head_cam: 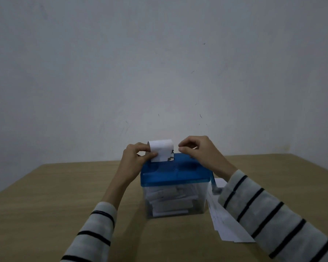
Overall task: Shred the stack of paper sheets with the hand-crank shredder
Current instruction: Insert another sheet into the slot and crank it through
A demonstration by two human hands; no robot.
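A small shredder with a blue lid (174, 172) and a clear bin (175, 202) holding cut white strips stands on the table. A folded white sheet (162, 150) stands upright in the lid's slot. My left hand (134, 157) pinches the sheet's left edge. My right hand (197, 150) hovers just right of the sheet, above the lid's far right corner, fingers curled with thumb and fingertips together; nothing shows between them. The blue crank (214, 183) hangs at the shredder's right side, partly behind my right sleeve. The stack of paper sheets (226, 224) lies right of the bin.
The wooden table (55, 195) ends close behind the shredder against a plain grey wall (159, 63). My striped sleeves come in from the bottom corners, and the right one covers part of the paper stack.
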